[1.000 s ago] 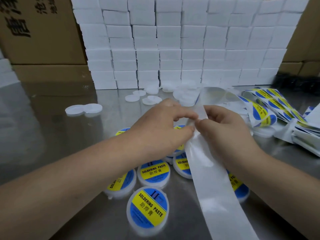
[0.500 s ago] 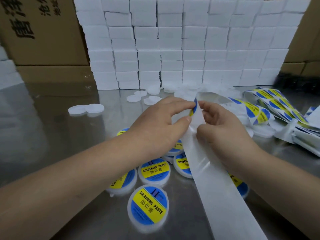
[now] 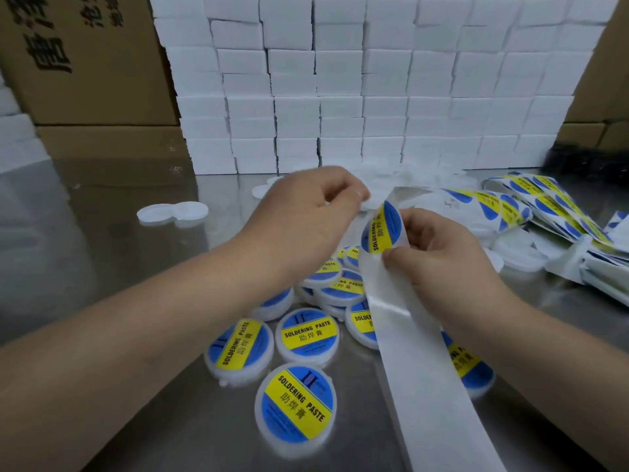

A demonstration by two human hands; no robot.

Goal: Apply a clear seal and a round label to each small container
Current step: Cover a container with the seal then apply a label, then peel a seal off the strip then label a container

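My right hand pinches a long white backing strip that hangs down toward me, thumb just under a round blue-and-yellow "Soldering Paste" label at the strip's fold. My left hand hovers just left of the strip, thumb and forefinger curled close together. Whether anything thin is between them cannot be seen. Below both hands several small white round containers with the same label lie clustered on the steel table.
Loose white lids lie at the left and behind my hands. More label strips are heaped at the right. A wall of white boxes and cardboard cartons closes the back.
My left hand has let go of the strip and drawn up and to the left. The round label has come further over the fold and now faces me.
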